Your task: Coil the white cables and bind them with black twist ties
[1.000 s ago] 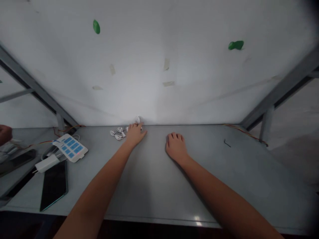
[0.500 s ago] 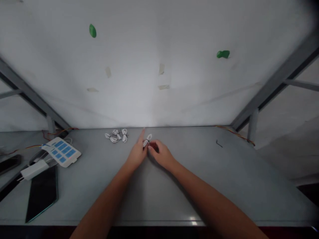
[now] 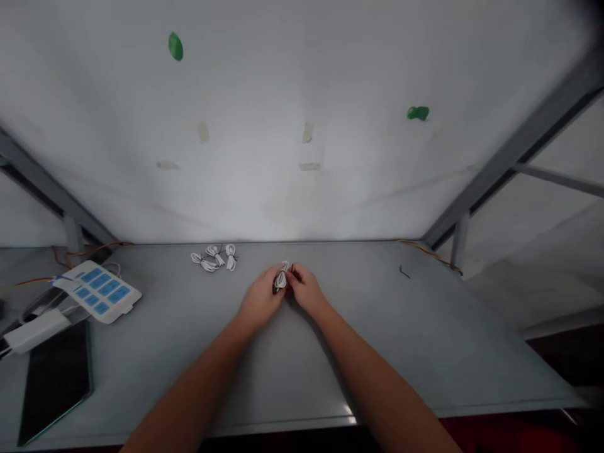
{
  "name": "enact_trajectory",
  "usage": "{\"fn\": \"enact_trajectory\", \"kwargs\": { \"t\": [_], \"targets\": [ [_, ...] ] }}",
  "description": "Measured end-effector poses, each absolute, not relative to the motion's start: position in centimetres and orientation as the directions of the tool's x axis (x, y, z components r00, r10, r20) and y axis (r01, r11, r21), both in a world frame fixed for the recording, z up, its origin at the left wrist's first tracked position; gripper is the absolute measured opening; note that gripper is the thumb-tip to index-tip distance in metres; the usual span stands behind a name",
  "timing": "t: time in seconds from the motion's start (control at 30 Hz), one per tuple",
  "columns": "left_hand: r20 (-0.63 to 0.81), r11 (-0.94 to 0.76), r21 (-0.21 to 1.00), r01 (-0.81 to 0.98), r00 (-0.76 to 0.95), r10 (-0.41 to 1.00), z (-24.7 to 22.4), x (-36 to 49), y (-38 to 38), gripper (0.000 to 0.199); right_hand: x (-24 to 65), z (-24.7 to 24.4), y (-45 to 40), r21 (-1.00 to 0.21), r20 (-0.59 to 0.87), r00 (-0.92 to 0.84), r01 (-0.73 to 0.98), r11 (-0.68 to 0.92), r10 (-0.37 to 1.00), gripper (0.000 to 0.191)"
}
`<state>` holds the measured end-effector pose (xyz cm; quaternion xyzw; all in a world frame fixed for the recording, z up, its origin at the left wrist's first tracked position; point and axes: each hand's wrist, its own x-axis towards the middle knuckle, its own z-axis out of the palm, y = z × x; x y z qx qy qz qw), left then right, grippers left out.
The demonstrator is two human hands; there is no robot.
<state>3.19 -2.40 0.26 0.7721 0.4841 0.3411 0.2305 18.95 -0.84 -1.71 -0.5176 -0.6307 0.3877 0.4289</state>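
Fingertips of the left hand [image 3: 261, 301] and right hand [image 3: 306, 293] pinch one small coiled white cable bundle [image 3: 282, 279] between them above the table [image 3: 425, 340]; hold the coil steady, working its tie gently.

**Both hands closed on one cable bundle**

A second ago the left hand [image 3: 261, 297] reached among the white cable bundles by the wall while the right hand [image 3: 304, 290] lay flat on the table [image 3: 425, 340], well apart. The left hand drew one small bundle [image 3: 282, 278] away from the three others [image 3: 213, 258], the right came across to meet it, and both closed their fingertips around it.
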Motion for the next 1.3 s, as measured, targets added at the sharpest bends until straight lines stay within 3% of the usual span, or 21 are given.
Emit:
{"fn": "enact_trajectory", "kwargs": {
  "t": [0.1,0.23,0.33,0.47,0.57,0.77,0.83,0.93,1.03,1.13,1.2,1.3],
  "targets": [
    [0.261,-0.325,0.796,0.511,0.196,0.945,1.3,2.7,-2.4,0.05,19.3,-1.2,-0.8,-0.972,0.099,-0.18,0.192,0.134,0.979,0.032],
    [0.304,-0.335,0.921,0.197,0.171,0.937,2.8,2.6,-2.7,0.054,20.1,0.0,-1.6,-0.986,0.113,-0.288,0.085,0.143,0.951,0.031],
    [0.263,-0.281,0.958,0.049,0.23,0.937,3.0,2.8,-3.0,0.059,20.4,1.2,-2.8,-0.951,0.175,-0.307,0.193,0.241,0.936,0.027],
    [0.128,-0.137,0.991,0.014,0.263,0.956,2.0,3.0,-3.2,0.061,20.6,2.6,-3.8,-0.88,0.265,-0.305,0.311,0.359,0.915,0.028],
    [0.044,-0.045,0.999,-0.002,0.292,0.955,1.0,3.2,-2.9,0.065,20.7,2.8,-3.9,-0.867,0.284,-0.244,0.349,0.357,0.927,0.028],
    [-0.107,0.231,0.944,-0.235,0.445,0.889,1.2,3.7,-2.8,0.081,21.1,1.8,-3.2,-0.817,0.349,-0.07,0.466,0.34,0.935,0.025],
    [-0.087,0.244,0.913,-0.328,0.426,0.9,1.9,3.6,-3.0,0.079,21.2,1.6,-3.0,-0.764,0.376,-0.063,0.543,0.348,0.924,0.024],
    [0.083,0.068,0.891,-0.449,0.308,0.948,2.5,3.4,-3.3,0.07,21.2,1.6,-3.2,-0.675,0.399,-0.168,0.611,0.413,0.901,0.02],
    [0.246,-0.143,0.934,-0.328,0.299,0.922,2.5,3.1,-3.6,0.067,20.8,2.0,-3.9,-0.659,0.42,-0.296,0.55,0.513,0.858,0.017],
    [0.249,-0.25,0.967,-0.052,0.407,0.879,2.0,3.1,-4.0,0.071,20.6,2.5,-4.5,-0.718,0.412,-0.35,0.444,0.536,0.841,0.016],
    [0.2,-0.232,0.972,0.024,0.426,0.882,1.8,3.4,-4.1,0.067,20.6,2.8,-4.5,-0.75,0.393,-0.332,0.424,0.508,0.858,0.016],
    [0.032,0.005,0.996,-0.086,0.424,0.905,2.0,3.9,-4.1,0.065,20.9,2.8,-4.1,-0.728,0.398,-0.257,0.496,0.473,0.881,0.019]
  ]
}}
